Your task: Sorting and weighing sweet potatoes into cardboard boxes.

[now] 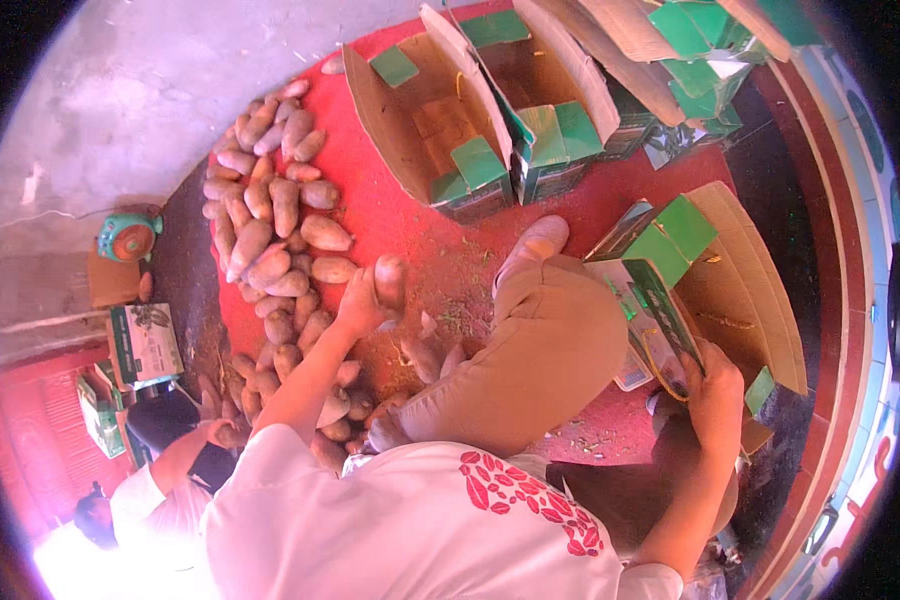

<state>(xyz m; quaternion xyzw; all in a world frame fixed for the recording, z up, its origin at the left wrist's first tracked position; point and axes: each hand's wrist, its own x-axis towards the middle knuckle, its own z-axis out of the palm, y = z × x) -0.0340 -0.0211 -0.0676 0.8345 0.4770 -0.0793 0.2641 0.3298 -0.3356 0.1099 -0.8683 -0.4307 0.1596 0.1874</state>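
Observation:
My left hand is closed around a reddish-brown sweet potato, slightly blurred, held above the red floor covering beside the pile. A long heap of sweet potatoes lies to the left of that hand, some of it hidden behind my forearm. On my right, my right hand grips the near edge of an open green and brown cardboard box. Its flaps are spread out, and a yellow cord handle hangs at the side. I cannot see what lies at the bottom of this box.
Two open cardboard boxes stand at the far side, with more boxes beyond. A co-worker's hand reaches toward the pile at lower left. Closed boxes and a teal fan-like device are by the left wall.

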